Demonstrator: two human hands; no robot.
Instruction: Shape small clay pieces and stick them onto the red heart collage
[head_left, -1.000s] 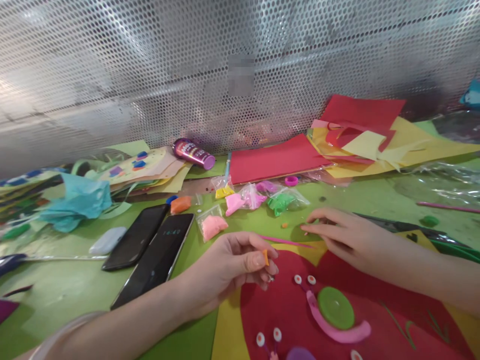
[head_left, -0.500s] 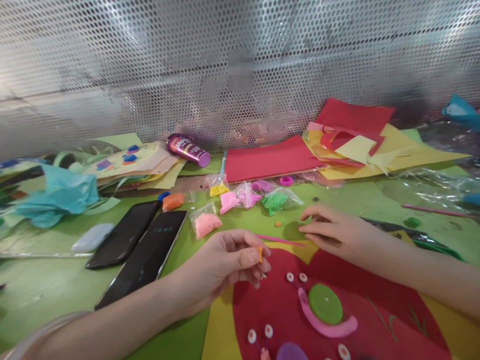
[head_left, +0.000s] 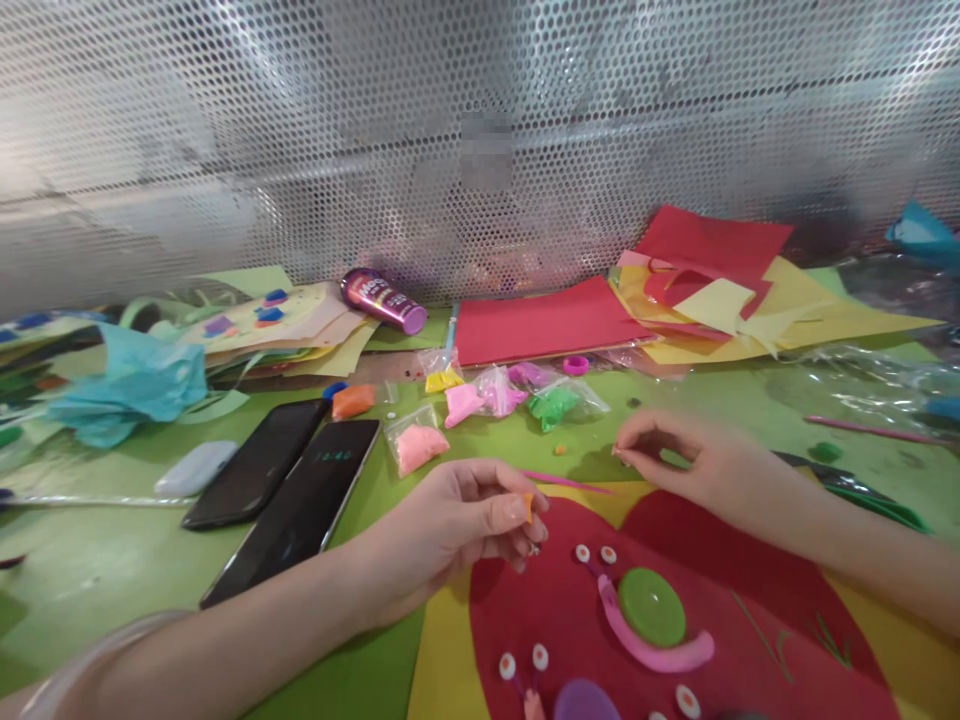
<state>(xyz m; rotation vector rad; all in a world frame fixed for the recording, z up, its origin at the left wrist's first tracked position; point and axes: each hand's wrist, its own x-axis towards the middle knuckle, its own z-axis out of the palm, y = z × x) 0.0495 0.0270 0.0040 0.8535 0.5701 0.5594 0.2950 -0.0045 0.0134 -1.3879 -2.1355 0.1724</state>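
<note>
Between the thumb and fingers of my left hand [head_left: 450,525] is a small orange piece of modelling clay [head_left: 529,505]. My right hand [head_left: 701,460] hovers beyond the top edge of the red paper heart [head_left: 547,590], thumb and forefinger pinched; whatever is at their tips is too small to name. Just left of those fingertips an orange crumb [head_left: 559,450] lies on the table. A snail with a pink clay body [head_left: 652,650], a green round shell [head_left: 652,607] and white eyes sits on the heart. Part of another snail with a purple shell [head_left: 586,700] shows at the bottom edge.
Two phones [head_left: 300,510] and a white case [head_left: 196,468] lie at left. Bags of coloured clay [head_left: 420,447] sit mid-table. Behind are a purple tube [head_left: 384,300], red paper [head_left: 551,320], yellow scraps and a perforated metal panel [head_left: 390,150]. Black-and-green scissors [head_left: 847,480] lie partly behind my right arm.
My right hand's thumb and forefinger have come together into a pinch, from loosely spread fingers. My left hand still holds the orange clay. The view has shifted slightly.
</note>
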